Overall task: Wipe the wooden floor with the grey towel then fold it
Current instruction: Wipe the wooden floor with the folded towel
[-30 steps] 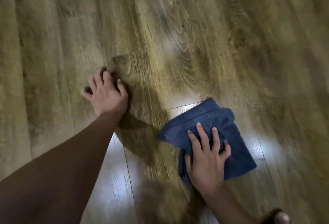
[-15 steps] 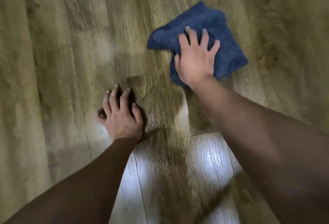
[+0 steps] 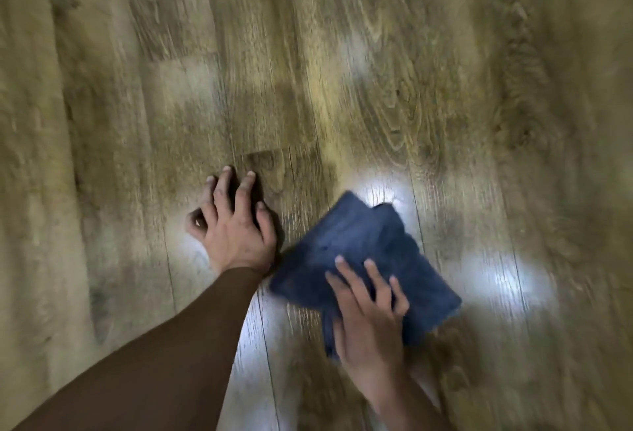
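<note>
Right hand [image 3: 371, 314] flat, fingers spread, pressing grey towel [image 3: 359, 256] beneath; left hand [image 3: 236, 228] splayed on wooden floor [image 3: 376, 71].

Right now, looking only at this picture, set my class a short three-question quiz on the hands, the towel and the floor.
1. True or false: the left hand rests on the grey towel.
2. Which hand presses the towel? A) left B) right C) both
3. Fill in: the left hand rests on the wooden ____.

Key:
1. False; it lies on the bare wooden floor, beside the towel.
2. B; the right hand lies on it, fingers spread.
3. Floor.
</note>
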